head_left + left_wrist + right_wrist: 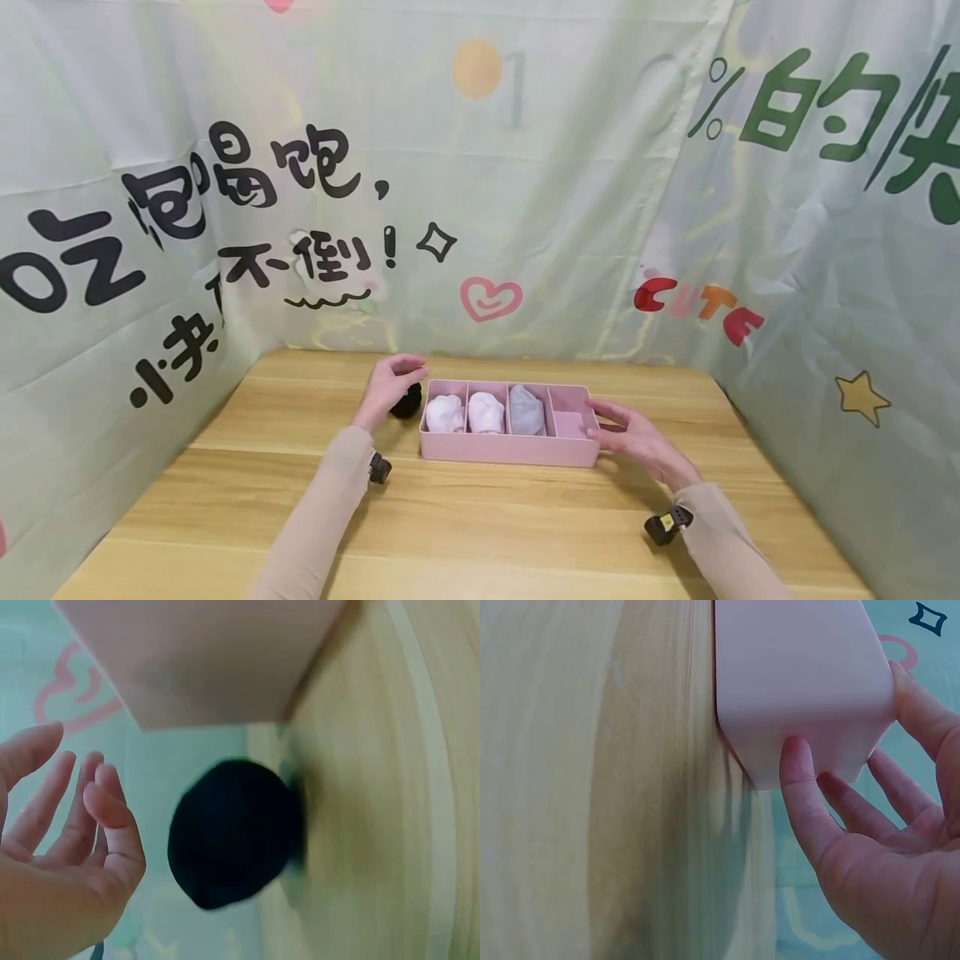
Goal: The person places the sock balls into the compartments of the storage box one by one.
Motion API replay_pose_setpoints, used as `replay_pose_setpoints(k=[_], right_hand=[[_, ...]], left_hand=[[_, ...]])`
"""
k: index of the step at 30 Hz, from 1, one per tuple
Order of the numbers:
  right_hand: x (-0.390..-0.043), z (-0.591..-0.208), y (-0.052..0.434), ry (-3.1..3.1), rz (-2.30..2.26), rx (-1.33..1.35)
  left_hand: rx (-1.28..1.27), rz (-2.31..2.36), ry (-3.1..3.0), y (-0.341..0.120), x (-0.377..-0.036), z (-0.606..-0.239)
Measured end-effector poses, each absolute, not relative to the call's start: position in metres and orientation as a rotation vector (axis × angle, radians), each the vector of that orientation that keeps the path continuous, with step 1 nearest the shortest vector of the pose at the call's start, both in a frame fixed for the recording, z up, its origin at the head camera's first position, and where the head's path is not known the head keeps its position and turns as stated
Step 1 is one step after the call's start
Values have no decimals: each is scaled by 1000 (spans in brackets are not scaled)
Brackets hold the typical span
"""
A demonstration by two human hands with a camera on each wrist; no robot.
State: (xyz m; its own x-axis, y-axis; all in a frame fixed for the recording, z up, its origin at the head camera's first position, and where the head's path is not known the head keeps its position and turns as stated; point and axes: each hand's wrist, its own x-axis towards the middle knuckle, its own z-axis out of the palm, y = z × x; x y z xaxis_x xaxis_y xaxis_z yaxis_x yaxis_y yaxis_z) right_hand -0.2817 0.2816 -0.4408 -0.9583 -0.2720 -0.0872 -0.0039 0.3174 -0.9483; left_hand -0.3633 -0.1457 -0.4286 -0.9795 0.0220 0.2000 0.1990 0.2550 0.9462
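A long pink divided box (pixel 510 450) stands on the table. From left, its compartments hold a white bundle (pixel 446 414), another white bundle (pixel 486 412) and a grey bundle (pixel 527 410), which look like rolled socks; the rightmost has nothing in it. Just off the box's left end, a black bundle (pixel 232 834) like a rolled sock lies on the wood. My left hand (pixel 386 387) hovers over it with loosely bent fingers, holding nothing. At the opposite end, my right hand (pixel 637 442) touches the box's end wall and rim with extended fingers, not wrapped around it.
The wooden table (pixel 465 525) extends in front of the box and to both sides. Printed fabric (pixel 420 167) hangs behind it and along the left and right. A small black camera sits on each wrist, one of them the right wrist camera (pixel 663 527).
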Motion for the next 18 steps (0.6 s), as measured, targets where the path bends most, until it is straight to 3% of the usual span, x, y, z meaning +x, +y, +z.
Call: replay_pose_setpoints(k=[18], right_hand=[[-284,-443,282,2344,-1702,-252]], left_hand=[[-126,-1713,-2592,-187,-374,-442]])
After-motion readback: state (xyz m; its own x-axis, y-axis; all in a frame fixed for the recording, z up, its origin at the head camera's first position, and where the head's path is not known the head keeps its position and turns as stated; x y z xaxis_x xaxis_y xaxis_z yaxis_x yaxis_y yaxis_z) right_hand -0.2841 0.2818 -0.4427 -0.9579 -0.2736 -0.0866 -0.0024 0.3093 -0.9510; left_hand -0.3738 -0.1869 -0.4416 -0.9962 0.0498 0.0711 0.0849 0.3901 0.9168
